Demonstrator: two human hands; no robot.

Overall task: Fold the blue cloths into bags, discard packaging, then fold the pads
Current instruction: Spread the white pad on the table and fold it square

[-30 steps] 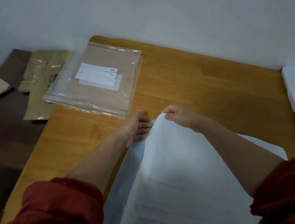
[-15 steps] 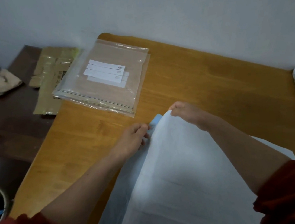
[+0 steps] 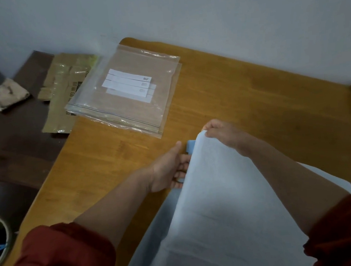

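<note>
left hand (image 3: 170, 168), as i see it, has its fingers curled round the left edge of the pale cloth (image 3: 222, 204), which drapes over the table (image 3: 254, 106) toward me. right hand (image 3: 223, 135), just beyond, pinches the cloth's raised far corner, with a blue tip showing between the two hands. farther left lie the clear bags (image 3: 127, 99), touching brown packaging (image 3: 61, 97).

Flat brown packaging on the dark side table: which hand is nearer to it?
Left. The left hand, gripping the pale blue cloth, is right of the flat brown packaging; the right hand is farther right.
</note>
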